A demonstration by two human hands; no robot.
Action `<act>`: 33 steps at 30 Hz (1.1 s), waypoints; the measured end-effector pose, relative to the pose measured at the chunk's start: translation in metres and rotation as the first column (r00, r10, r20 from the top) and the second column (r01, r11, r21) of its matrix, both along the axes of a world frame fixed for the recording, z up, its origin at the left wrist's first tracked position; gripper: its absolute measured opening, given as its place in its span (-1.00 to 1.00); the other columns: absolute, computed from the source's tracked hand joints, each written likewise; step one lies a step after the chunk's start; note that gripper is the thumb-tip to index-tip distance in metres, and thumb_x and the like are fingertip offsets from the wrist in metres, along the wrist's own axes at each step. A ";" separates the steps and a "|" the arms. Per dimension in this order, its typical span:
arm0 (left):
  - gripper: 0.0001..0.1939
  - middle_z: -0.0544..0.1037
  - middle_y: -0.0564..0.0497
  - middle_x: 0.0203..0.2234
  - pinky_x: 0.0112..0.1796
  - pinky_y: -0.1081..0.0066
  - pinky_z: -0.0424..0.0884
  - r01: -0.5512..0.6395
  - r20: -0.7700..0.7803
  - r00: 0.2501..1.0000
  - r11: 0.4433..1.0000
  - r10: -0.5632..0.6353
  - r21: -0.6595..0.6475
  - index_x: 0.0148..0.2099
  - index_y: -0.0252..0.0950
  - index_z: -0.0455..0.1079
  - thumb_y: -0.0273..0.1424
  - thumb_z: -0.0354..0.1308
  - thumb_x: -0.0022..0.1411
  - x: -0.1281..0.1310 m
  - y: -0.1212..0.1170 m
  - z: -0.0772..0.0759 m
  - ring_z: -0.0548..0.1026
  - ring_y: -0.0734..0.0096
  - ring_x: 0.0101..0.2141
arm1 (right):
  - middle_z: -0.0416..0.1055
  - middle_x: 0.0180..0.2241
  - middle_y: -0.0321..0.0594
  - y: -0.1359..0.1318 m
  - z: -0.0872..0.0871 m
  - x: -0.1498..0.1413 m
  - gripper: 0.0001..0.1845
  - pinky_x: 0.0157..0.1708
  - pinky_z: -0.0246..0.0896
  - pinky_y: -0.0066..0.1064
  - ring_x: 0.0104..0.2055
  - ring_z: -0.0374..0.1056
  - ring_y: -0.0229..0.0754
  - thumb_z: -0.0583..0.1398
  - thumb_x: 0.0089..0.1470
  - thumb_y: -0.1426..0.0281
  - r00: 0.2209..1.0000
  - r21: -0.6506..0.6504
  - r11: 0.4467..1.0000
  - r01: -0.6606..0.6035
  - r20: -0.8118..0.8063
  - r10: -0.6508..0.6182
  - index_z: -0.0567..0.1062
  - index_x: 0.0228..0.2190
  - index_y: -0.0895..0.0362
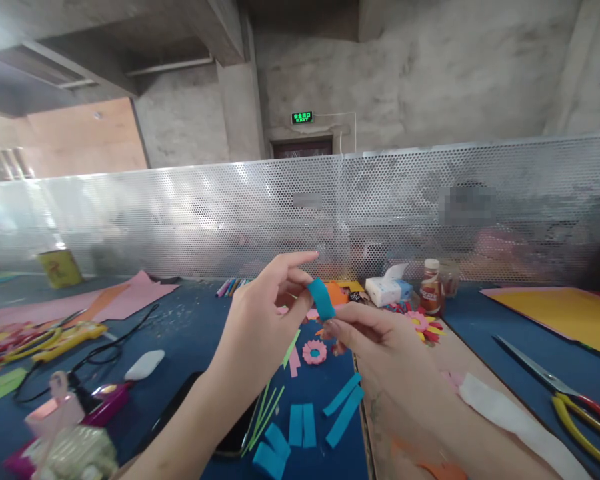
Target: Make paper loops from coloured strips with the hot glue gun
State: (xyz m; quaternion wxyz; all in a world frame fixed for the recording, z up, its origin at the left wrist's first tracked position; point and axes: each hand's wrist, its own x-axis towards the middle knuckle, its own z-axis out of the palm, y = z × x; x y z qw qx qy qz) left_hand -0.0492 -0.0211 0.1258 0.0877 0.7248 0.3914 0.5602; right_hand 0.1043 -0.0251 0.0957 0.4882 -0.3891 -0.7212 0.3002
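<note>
Both hands meet above the middle of the table around a short blue strip, which looks like felt or foam sheet. The strip's upper end is pinched between thumb and fingers of my left hand, its index finger stretched out. At the lower end, my right hand grips the strip with thumb and forefinger. Below them lie several more blue strips, a pink flower ring with a blue centre and thin green strips. My left forearm partly covers a black phone.
Large scissors lie at right near yellow sheets. A brown bottle and tissue pack stand behind. To the left are a yellow glue gun, a cable and pink sheets. A perforated metal screen bounds the table's back.
</note>
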 end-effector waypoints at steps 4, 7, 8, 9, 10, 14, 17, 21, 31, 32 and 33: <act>-0.58 0.46 0.13 -0.43 -0.47 0.51 0.41 0.005 0.010 1.000 1.000 -0.005 -0.009 -0.06 -0.13 0.27 -0.60 0.02 0.02 0.000 -0.001 0.001 0.45 0.53 -0.50 | 0.35 -0.57 -0.34 -0.002 0.003 0.000 -0.78 -0.52 0.14 -0.53 -0.49 0.25 -0.31 0.10 0.04 0.27 1.000 -0.040 0.999 -0.025 -0.007 0.024 0.46 -0.52 0.08; -0.59 0.46 0.13 -0.44 -0.47 0.53 0.41 -0.005 0.015 1.000 1.000 0.005 0.005 -0.06 -0.12 0.27 -0.59 0.03 0.04 0.000 -0.002 0.001 0.46 0.53 -0.48 | 0.33 -0.58 -0.34 -0.002 0.003 0.000 -0.78 -0.54 0.14 -0.54 -0.50 0.24 -0.32 0.12 0.03 0.26 0.998 -0.058 0.998 -0.031 -0.064 0.027 0.47 -0.53 0.08; -0.59 0.46 0.14 -0.44 -0.48 0.54 0.41 -0.009 0.018 1.000 1.000 0.009 0.011 -0.06 -0.12 0.27 -0.59 0.03 0.04 -0.001 -0.002 0.001 0.46 0.54 -0.49 | 0.33 -0.59 -0.34 -0.002 0.003 0.001 -0.78 -0.54 0.14 -0.54 -0.50 0.24 -0.32 0.13 0.03 0.25 0.997 -0.061 0.998 -0.032 -0.076 0.028 0.48 -0.53 0.08; -0.60 0.45 0.14 -0.44 -0.48 0.55 0.41 -0.013 0.023 1.000 1.000 0.013 0.013 -0.06 -0.11 0.27 -0.59 0.03 0.05 -0.001 -0.003 0.002 0.46 0.55 -0.49 | 0.33 -0.59 -0.34 -0.001 0.002 0.001 -0.79 -0.54 0.13 -0.55 -0.50 0.24 -0.33 0.13 0.03 0.25 0.996 -0.064 0.997 -0.036 -0.081 0.031 0.49 -0.52 0.07; -0.60 0.45 0.15 -0.44 -0.48 0.56 0.41 -0.019 0.029 0.999 1.000 0.018 0.016 -0.06 -0.11 0.27 -0.58 0.03 0.05 -0.002 -0.003 0.002 0.46 0.56 -0.50 | 0.32 -0.59 -0.35 -0.001 0.001 0.001 -0.80 -0.55 0.13 -0.56 -0.51 0.24 -0.33 0.14 0.02 0.25 0.996 -0.063 0.997 -0.042 -0.083 0.036 0.50 -0.50 0.06; -0.61 0.44 0.16 -0.43 -0.45 0.57 0.42 -0.037 0.039 0.999 0.999 0.037 0.014 -0.06 -0.10 0.27 -0.56 0.04 0.06 -0.002 -0.003 0.003 0.47 0.58 -0.49 | 0.34 -0.58 -0.37 0.000 -0.001 0.001 -0.84 -0.56 0.12 -0.60 -0.50 0.23 -0.36 0.16 0.01 0.24 0.994 -0.072 0.997 -0.042 -0.108 0.034 0.52 -0.47 0.00; -0.60 0.45 0.15 -0.43 -0.47 0.56 0.42 -0.036 0.023 0.999 0.999 0.035 0.006 -0.07 -0.10 0.27 -0.58 0.03 0.05 -0.001 -0.003 0.003 0.47 0.56 -0.49 | 0.36 -0.56 -0.38 0.001 -0.001 0.000 -0.85 -0.56 0.11 -0.60 -0.50 0.23 -0.37 0.16 0.02 0.25 0.991 -0.080 0.996 -0.038 -0.130 0.028 0.52 -0.46 -0.02; -0.59 0.47 0.13 -0.43 -0.46 0.51 0.42 -0.021 0.004 1.000 1.000 0.021 0.001 -0.07 -0.13 0.27 -0.60 0.02 0.03 0.001 -0.003 0.001 0.46 0.53 -0.49 | 0.35 -0.57 -0.36 0.000 0.001 -0.002 -0.82 -0.57 0.09 -0.56 -0.52 0.22 -0.35 0.14 0.03 0.27 0.995 -0.065 0.998 -0.023 -0.098 0.017 0.50 -0.49 0.02; -0.60 0.46 0.12 -0.43 -0.47 0.54 0.41 -0.033 0.014 0.999 0.999 0.033 0.021 -0.06 -0.14 0.27 -0.58 0.04 0.05 -0.001 -0.003 0.002 0.46 0.54 -0.49 | 0.38 -0.52 -0.33 -0.002 0.002 0.000 -0.82 -0.54 0.15 -0.54 -0.48 0.26 -0.31 0.14 0.01 0.25 0.995 -0.054 0.998 -0.026 -0.099 0.020 0.50 -0.48 0.03; -0.60 0.46 0.12 -0.43 -0.47 0.54 0.41 -0.033 0.010 0.999 0.999 0.033 0.021 -0.06 -0.14 0.27 -0.59 0.03 0.04 -0.001 -0.002 0.002 0.47 0.53 -0.48 | 0.38 -0.52 -0.33 -0.002 0.002 -0.001 -0.83 -0.54 0.15 -0.54 -0.49 0.26 -0.32 0.14 0.01 0.25 0.994 -0.059 0.998 -0.035 -0.109 0.028 0.50 -0.48 0.03; -0.59 0.46 0.13 -0.43 -0.47 0.53 0.41 -0.032 0.008 0.999 0.999 0.032 0.021 -0.06 -0.14 0.27 -0.60 0.03 0.03 -0.001 -0.002 0.002 0.47 0.53 -0.48 | 0.38 -0.53 -0.33 -0.001 0.002 -0.001 -0.83 -0.54 0.16 -0.55 -0.49 0.26 -0.32 0.15 0.01 0.26 0.993 -0.065 0.997 -0.045 -0.114 0.037 0.50 -0.48 0.04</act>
